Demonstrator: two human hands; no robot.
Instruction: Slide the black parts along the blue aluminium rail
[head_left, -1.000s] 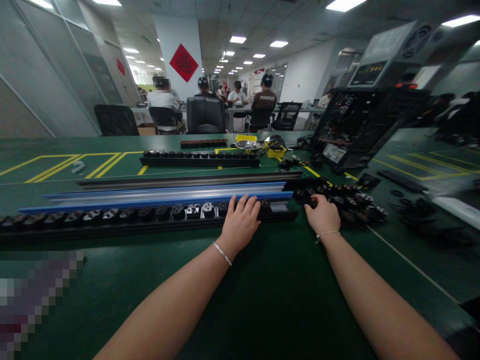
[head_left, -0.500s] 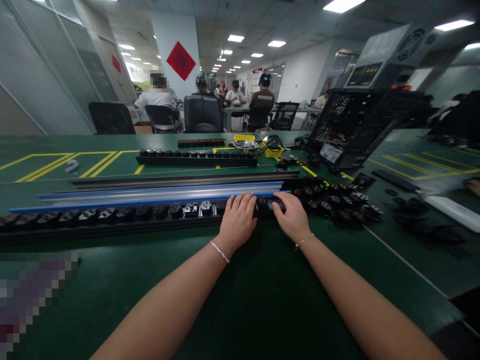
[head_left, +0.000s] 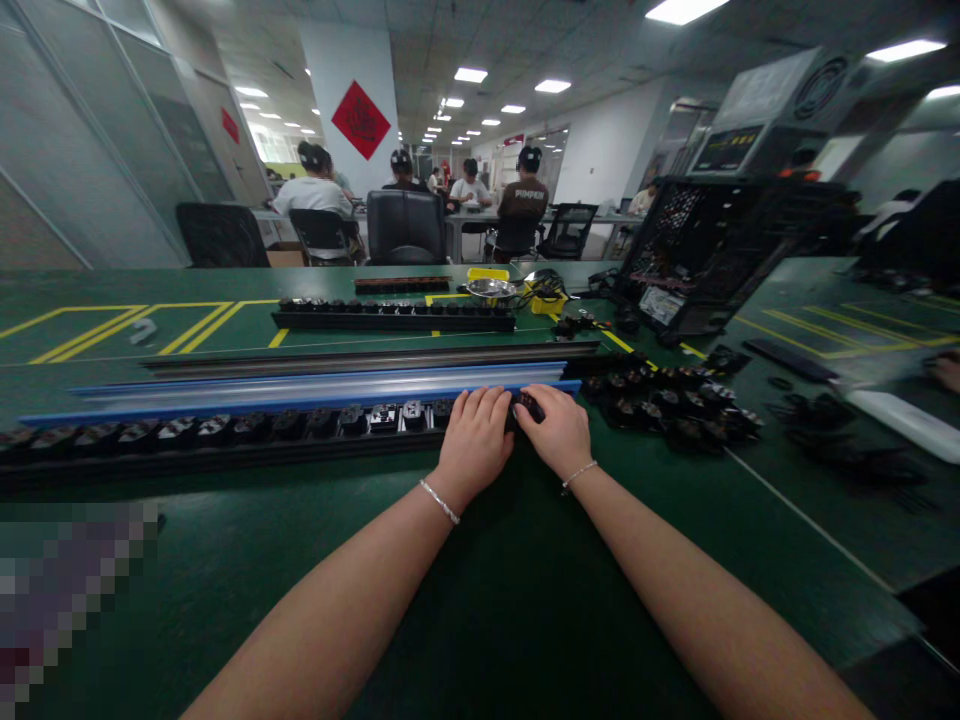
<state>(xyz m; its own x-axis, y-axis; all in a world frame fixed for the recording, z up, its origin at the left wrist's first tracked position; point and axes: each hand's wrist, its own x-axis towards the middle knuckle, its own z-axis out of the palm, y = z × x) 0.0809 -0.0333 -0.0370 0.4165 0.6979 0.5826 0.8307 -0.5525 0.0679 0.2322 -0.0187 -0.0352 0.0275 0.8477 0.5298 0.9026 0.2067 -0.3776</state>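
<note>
A long black rail runs across the table in front of me, with a row of small black socket-like modules set in it. My left hand is closed over the rail near its right end, fingers on the far side. Close beside it, my right hand grips a small black module at the rail's end. Whether that module sits in the channel is hidden by my fingers. Just behind lies a silver channel with blue edges.
To the right lies a pile of loose black modules. A dark rail and a shorter filled rail lie farther back. An opened computer case stands at the back right, near a metal dish. People sit at far tables.
My right hand has moved left along the rail, bringing the black module up close to my left hand. The left hand has stayed in place.
</note>
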